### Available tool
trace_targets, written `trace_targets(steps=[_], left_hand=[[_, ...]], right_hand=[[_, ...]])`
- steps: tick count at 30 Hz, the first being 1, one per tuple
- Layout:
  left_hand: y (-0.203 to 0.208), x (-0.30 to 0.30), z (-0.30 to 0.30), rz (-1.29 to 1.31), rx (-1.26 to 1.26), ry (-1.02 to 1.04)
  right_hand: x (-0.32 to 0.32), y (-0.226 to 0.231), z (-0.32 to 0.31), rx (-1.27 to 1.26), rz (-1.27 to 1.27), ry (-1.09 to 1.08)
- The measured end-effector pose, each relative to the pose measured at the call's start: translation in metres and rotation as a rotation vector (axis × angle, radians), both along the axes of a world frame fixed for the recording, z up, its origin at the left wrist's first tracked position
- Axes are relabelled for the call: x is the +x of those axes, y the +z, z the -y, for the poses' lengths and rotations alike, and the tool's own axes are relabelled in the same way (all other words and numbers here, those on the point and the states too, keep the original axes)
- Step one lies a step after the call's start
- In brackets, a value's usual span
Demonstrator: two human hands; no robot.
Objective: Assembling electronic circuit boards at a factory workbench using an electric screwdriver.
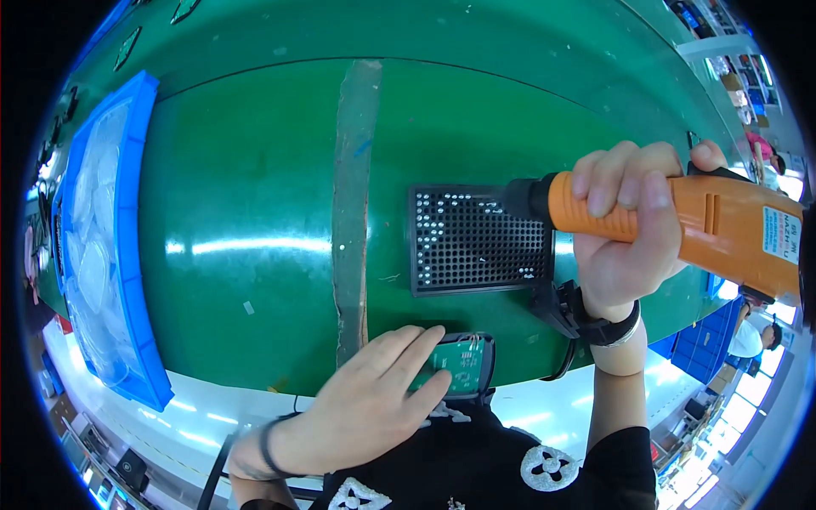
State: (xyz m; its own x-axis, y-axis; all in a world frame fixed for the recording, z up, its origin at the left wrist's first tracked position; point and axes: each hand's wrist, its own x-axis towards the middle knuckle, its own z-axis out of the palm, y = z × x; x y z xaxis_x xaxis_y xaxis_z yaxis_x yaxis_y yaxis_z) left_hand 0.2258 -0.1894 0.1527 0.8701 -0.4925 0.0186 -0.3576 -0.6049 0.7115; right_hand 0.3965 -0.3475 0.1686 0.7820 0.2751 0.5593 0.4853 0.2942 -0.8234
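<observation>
1. Circuit board [461,364], small and green, seated in a dark holder [487,367] at the near edge of the green table [255,187], right in front of the body.
2. Left hand [365,399] flat on top of it, fingers spread and pressing the board's left half; gripping nothing, just pinning it down.
3. Right hand [625,229] wrapped tight around an orange electric screwdriver [680,223], raised up and to the right of the board, well apart from it.
4. Screwdriver's long axis running nearly level, dark nose pointing left over the black perforated tray [480,242]; the tip itself hard to make out.
5. Tray sitting just beyond the board, a few pale screws showing in its upper-left holes.
6. Board lying below and left of the tool's nose; left hand already touching, right hand the farther one.
7. Strip of worn tape [353,204] running away across the table; blue bin [127,238] of clear plastic parts far left.
</observation>
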Motion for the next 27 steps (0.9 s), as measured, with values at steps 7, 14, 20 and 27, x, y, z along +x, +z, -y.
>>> trace_targets(steps=[7,14,20,27], left_hand=[[-0.046,-0.013,0.031,0.124,0.039,0.258],[-0.050,-0.013,0.033,0.138,0.039,0.313],[-0.052,-0.015,0.037,0.137,-0.029,0.331],[-0.058,-0.017,0.037,0.152,-0.065,0.410]], right_hand=[[0.004,-0.004,0.006,0.039,-0.025,0.034],[0.007,-0.008,0.007,0.049,-0.007,0.028],[0.004,-0.006,0.011,0.011,0.017,0.043],[-0.044,0.020,0.047,0.242,-0.021,0.155]])
